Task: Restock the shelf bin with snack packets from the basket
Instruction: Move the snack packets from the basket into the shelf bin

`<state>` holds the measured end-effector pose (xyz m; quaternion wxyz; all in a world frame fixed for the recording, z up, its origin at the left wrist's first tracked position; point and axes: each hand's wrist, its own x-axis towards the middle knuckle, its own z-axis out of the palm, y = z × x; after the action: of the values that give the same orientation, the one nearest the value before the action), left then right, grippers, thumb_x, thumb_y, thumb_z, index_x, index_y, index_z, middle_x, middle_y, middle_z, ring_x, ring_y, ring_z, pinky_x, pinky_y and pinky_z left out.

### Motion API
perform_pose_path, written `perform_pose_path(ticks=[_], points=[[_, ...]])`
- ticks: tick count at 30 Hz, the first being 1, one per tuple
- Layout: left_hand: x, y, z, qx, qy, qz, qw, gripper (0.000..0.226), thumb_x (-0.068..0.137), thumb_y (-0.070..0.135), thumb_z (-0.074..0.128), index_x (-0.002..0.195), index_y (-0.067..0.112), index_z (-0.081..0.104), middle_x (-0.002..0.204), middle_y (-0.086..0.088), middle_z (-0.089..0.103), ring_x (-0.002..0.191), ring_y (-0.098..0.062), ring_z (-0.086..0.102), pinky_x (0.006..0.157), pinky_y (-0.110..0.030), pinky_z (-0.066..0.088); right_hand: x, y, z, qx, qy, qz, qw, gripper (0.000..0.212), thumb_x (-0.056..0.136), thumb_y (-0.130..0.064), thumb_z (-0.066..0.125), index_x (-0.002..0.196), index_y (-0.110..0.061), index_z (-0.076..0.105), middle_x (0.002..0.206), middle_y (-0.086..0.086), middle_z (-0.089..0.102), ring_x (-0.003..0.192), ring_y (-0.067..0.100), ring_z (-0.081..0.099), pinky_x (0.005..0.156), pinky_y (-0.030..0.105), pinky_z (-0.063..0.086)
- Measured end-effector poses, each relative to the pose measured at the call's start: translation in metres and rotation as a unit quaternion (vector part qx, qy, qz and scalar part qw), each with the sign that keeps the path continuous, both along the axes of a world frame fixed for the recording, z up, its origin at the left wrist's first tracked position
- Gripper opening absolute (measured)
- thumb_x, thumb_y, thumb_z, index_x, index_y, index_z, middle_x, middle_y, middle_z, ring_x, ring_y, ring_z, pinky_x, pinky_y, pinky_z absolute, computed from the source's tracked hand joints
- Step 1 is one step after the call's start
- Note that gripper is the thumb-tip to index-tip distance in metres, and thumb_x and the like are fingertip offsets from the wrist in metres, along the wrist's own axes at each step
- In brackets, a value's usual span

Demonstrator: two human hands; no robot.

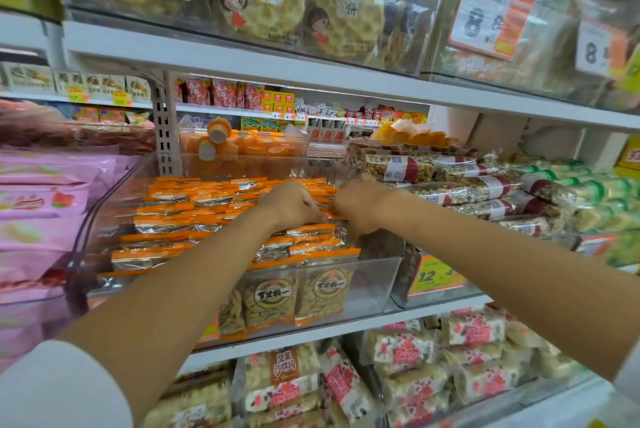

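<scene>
snack packets (pixel 207 212) stand in rows in the clear shelf bin (pixel 375 287); no basket in view. left grip (pixel 292 205) curls on a packet's orange edge mid-bin. right grip (pixel 360 207) is blurred by the right wall, so i cannot tell its state. shoving packed rows could crumple packets or topple them forward.

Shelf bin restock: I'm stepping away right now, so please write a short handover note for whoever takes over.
Left hand: inside the bin, fingers curled on the tops of the snack packets.
Right hand: down among the packets near the bin's right wall; grip too blurred to tell.
Shelf bin: packets stand in rows and fill most of it.
Basket: not in view.
Left to do: the front right corner looks bare; likely fill it and straighten the rows.
</scene>
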<state>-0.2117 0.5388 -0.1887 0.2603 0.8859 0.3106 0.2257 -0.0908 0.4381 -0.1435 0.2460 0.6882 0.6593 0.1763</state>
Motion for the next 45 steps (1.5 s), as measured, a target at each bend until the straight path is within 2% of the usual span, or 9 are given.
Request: perform_pose_path(ticks=[7, 16, 20, 25, 29, 33, 38, 42, 45], points=[[0.001, -0.003, 0.003, -0.004, 0.022, 0.002, 1.000, 0.022, 0.075, 0.041, 0.080, 0.056, 0.031, 0.073, 0.076, 0.003, 0.073, 0.088, -0.022, 0.065, 0.086, -0.049, 0.052, 0.006, 0.002, 0.001, 0.049, -0.044, 0.035, 0.997, 0.037, 0.089, -0.035, 0.067, 0.070, -0.017, 0.041, 0.101, 0.007, 0.060, 0.108, 0.026, 0.053, 0.097, 0.040, 0.034], [-0.004, -0.022, 0.023, -0.010, 0.001, 0.023, 1.000, 0.012, 0.074, 0.029, 0.082, 0.070, 0.021, 0.075, 0.088, 0.001, 0.072, 0.089, -0.018, 0.066, 0.084, -0.038, 0.055, 0.017, -0.020, 0.010, 0.186, 0.124, 0.098, 0.970, 0.017, 0.086, -0.027, 0.065, 0.097, -0.014, 0.066, 0.095, 0.008, 0.065, 0.093, 0.028, 0.058, 0.079, 0.037, 0.048], [-0.010, -0.057, 0.036, 0.040, -0.046, 0.077, 0.995, 0.010, 0.085, 0.017, 0.068, 0.075, 0.018, 0.070, 0.091, -0.002, 0.068, 0.086, -0.019, 0.062, 0.074, -0.033, 0.050, 0.015, -0.055, 0.007, 0.318, 0.247, 0.105, 0.909, 0.021, 0.087, -0.017, 0.055, 0.102, -0.018, 0.070, 0.097, 0.003, 0.070, 0.088, 0.024, 0.062, 0.074, 0.039, 0.054], [-0.014, -0.130, 0.036, 0.055, -0.110, 0.055, 0.991, 0.018, 0.081, 0.014, 0.065, 0.070, 0.016, 0.051, 0.068, -0.001, 0.054, 0.063, -0.019, 0.049, 0.056, -0.032, 0.038, -0.002, -0.123, -0.012, 0.436, 0.443, 0.081, 0.779, 0.004, 0.086, -0.016, 0.063, 0.088, -0.014, 0.066, 0.077, 0.000, 0.065, 0.069, 0.016, 0.058, 0.063, 0.030, 0.047], [-0.005, -0.188, 0.013, 0.043, -0.082, 0.018, 0.996, 0.011, 0.084, 0.012, 0.061, 0.074, 0.012, 0.064, 0.073, 0.001, 0.059, 0.068, -0.015, 0.052, 0.061, -0.029, 0.040, -0.005, -0.172, -0.050, 0.422, 0.496, 0.028, 0.758, 0.002, 0.088, -0.014, 0.064, 0.088, -0.012, 0.066, 0.078, 0.002, 0.065, 0.073, 0.013, 0.057, 0.063, 0.019, 0.042], [0.007, -0.224, -0.042, -0.062, 0.003, -0.048, 0.997, 0.019, 0.091, 0.012, 0.059, 0.074, 0.008, 0.066, 0.079, -0.009, 0.065, 0.075, -0.024, 0.058, 0.073, -0.038, 0.049, 0.005, -0.225, -0.108, 0.390, 0.527, -0.046, 0.754, 0.004, 0.088, -0.017, 0.064, 0.085, -0.015, 0.063, 0.079, -0.001, 0.064, 0.075, 0.015, 0.058, 0.066, 0.028, 0.047], [0.029, -0.273, -0.123, -0.160, 0.093, -0.086, 0.979, 0.024, 0.091, 0.011, 0.060, 0.068, 0.009, 0.062, 0.065, -0.011, 0.056, 0.063, -0.023, 0.052, 0.065, -0.035, 0.047, 0.014, -0.295, -0.187, 0.327, 0.585, -0.145, 0.728, 0.013, 0.089, -0.017, 0.065, 0.077, -0.019, 0.062, 0.076, 0.000, 0.063, 0.069, 0.014, 0.056, 0.065, 0.026, 0.044], [0.047, -0.319, -0.184, -0.225, 0.149, -0.110, 0.956, 0.015, 0.094, 0.014, 0.059, 0.089, 0.002, 0.068, 0.083, -0.009, 0.065, 0.068, -0.015, 0.060, 0.059, -0.024, 0.050, 0.021, -0.342, -0.253, 0.300, 0.597, -0.213, 0.713, 0.006, 0.088, -0.014, 0.067, 0.082, -0.011, 0.069, 0.081, 0.005, 0.067, 0.066, 0.016, 0.058, 0.066, 0.031, 0.049], [0.057, -0.349, -0.229, -0.256, 0.189, -0.124, 0.940, 0.020, 0.094, 0.010, 0.058, 0.101, -0.006, 0.069, 0.098, -0.020, 0.068, 0.079, -0.025, 0.062, 0.069, -0.034, 0.053, 0.025, -0.374, -0.303, 0.276, 0.605, -0.268, 0.697, 0.007, 0.086, -0.015, 0.066, 0.083, -0.012, 0.071, 0.087, 0.005, 0.071, 0.066, 0.014, 0.061, 0.067, 0.030, 0.052]])
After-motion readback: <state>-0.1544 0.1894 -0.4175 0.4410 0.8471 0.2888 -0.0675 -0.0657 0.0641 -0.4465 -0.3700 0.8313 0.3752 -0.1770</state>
